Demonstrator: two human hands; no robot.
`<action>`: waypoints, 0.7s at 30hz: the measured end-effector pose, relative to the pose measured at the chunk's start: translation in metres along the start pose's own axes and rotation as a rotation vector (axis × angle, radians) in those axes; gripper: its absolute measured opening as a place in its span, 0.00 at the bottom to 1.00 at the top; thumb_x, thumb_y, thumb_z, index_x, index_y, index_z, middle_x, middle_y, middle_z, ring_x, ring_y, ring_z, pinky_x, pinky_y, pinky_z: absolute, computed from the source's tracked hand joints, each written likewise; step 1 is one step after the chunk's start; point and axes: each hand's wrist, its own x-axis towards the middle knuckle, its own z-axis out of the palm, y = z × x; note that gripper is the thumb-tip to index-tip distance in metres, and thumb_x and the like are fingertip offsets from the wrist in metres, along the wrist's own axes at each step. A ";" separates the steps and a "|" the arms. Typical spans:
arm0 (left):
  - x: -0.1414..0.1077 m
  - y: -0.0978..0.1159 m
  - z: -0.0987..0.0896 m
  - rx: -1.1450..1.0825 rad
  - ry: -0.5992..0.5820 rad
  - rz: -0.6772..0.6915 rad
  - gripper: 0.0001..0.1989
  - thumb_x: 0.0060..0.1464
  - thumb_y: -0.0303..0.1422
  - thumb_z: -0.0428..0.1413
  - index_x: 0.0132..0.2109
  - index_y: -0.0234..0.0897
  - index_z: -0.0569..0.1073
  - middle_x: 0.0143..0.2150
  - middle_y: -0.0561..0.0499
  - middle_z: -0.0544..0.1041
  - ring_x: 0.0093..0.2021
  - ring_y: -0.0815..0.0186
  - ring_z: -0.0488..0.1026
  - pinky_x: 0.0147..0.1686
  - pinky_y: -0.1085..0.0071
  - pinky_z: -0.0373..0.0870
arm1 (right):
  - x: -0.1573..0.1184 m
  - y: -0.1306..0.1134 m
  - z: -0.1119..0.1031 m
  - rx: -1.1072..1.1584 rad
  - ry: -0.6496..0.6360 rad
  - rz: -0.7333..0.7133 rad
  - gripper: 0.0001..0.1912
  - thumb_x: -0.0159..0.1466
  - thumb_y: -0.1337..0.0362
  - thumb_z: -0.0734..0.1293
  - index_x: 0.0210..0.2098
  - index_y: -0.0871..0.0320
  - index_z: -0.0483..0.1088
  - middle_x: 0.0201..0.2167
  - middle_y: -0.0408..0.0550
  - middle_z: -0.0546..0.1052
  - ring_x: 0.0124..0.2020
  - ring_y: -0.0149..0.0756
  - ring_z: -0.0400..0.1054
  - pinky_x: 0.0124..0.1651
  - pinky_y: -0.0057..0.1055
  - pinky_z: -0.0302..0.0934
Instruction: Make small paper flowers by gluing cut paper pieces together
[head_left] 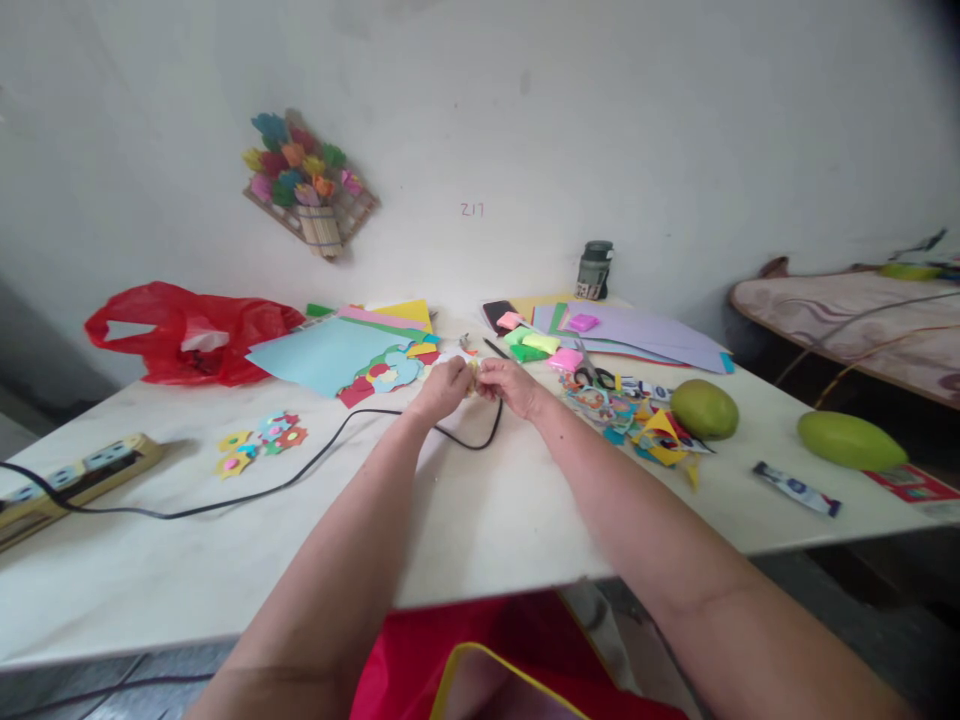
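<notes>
- Nearest to my view: red cloth with yellow edging (517, 650), below the front edge of the white surface (495, 530).
- Left side of the surface: I log a power strip (112, 462), a black cable (292, 484) looping across to the hands, and a cluster of small paper flowers (285, 430).
- Right side: a glue tube (796, 488) lies flat; beyond it sit two green fruits (851, 441), apart from each other. A heap of paper scraps (664, 430) lies beside the inner fruit.
- Centre: I read the left hand (446, 388) and right hand (508, 386) as both pinching a small yellowish piece (472, 380), fingertips close together above the surface. Its exact shape I cannot tell; the fingers cover most of it.
- Just left of the hands: cut paper shapes (396, 370). To their right: scissors (595, 375) near bright soft packets (540, 343).
- Behind: light-blue paper (322, 352) at left, lavender paper (637, 328) at right, a red plastic bag (180, 335) at far left.
- Farthest: a dark bottle (594, 270) near the wall (675, 130); a flower ornament (304, 190) hangs there.
</notes>
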 end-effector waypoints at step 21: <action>-0.001 0.001 0.002 -0.187 -0.039 -0.089 0.12 0.55 0.37 0.44 0.25 0.38 0.55 0.20 0.55 0.60 0.20 0.73 0.61 0.17 0.78 0.60 | -0.004 -0.008 0.005 -0.222 0.098 0.020 0.07 0.52 0.61 0.62 0.21 0.58 0.63 0.16 0.41 0.68 0.15 0.26 0.58 0.17 0.25 0.55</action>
